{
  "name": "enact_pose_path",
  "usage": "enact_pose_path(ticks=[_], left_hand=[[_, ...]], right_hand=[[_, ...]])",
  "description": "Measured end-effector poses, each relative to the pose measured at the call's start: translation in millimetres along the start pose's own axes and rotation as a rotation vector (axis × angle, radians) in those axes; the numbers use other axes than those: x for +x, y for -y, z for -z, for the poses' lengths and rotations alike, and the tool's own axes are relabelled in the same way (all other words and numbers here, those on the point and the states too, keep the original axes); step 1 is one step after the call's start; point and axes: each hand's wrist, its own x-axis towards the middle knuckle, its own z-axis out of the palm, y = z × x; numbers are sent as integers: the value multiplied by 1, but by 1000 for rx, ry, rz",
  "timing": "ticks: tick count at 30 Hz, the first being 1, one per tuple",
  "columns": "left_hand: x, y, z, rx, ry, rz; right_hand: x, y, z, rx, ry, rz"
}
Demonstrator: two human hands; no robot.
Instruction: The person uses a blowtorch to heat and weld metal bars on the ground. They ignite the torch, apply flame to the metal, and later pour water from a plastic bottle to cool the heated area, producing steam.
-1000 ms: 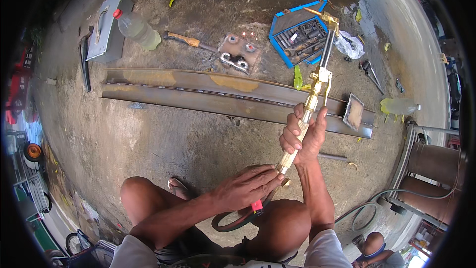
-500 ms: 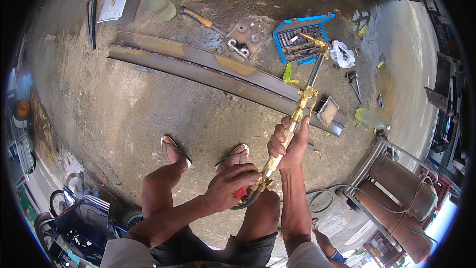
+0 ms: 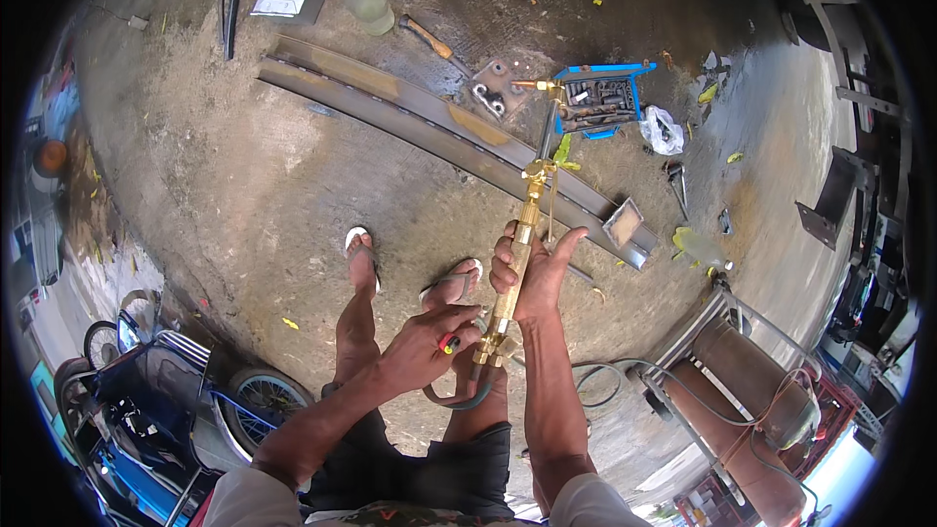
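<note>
My right hand [image 3: 543, 278] grips the ribbed brass handle of a gas cutting torch [image 3: 512, 278], its thumb sticking out to the side. The torch points away from me, and its copper tip [image 3: 527, 85] is turned left over the ground by the toolbox. At the rear end of the torch is my left hand [image 3: 425, 346], with its fingers curled and fingertips next to the brass valves [image 3: 495, 346]. A small red thing with a yellow-green edge [image 3: 449, 343] shows in that hand; its kind is unclear. Hoses [image 3: 468, 398] curve from the torch's rear.
Long steel angle bars [image 3: 420, 127] lie across the ground, with a small square plate [image 3: 623, 222] at their right end. Beyond are a blue toolbox [image 3: 639, 88], a wooden-handled tool [image 3: 427, 37] and a bottle [image 3: 369, 8]. Gas cylinders [image 3: 722, 410] lean right; a wheeled frame [image 3: 166, 420] stands left.
The torch has swung left, and its tip now points left instead of lying over the toolbox. My left hand still stays by the valves; the view has shifted.
</note>
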Motion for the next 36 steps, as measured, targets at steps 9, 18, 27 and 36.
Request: enact_pose_path(ticks=[9, 18, 27, 36], left_hand=[[-38, -24, 3, -62, -150, -6], [-85, -63, 16, -268, -29, 34], [-83, -101, 76, 122, -58, -144], [-6, -146, 117, 453, -329, -310]], right_hand=[[-23, -9, -32, -192, -48, 2], [-84, -7, -71, -191, -49, 27], [-156, -13, -113, -362, -126, -44], [-198, -40, -141, -397, -93, -99]])
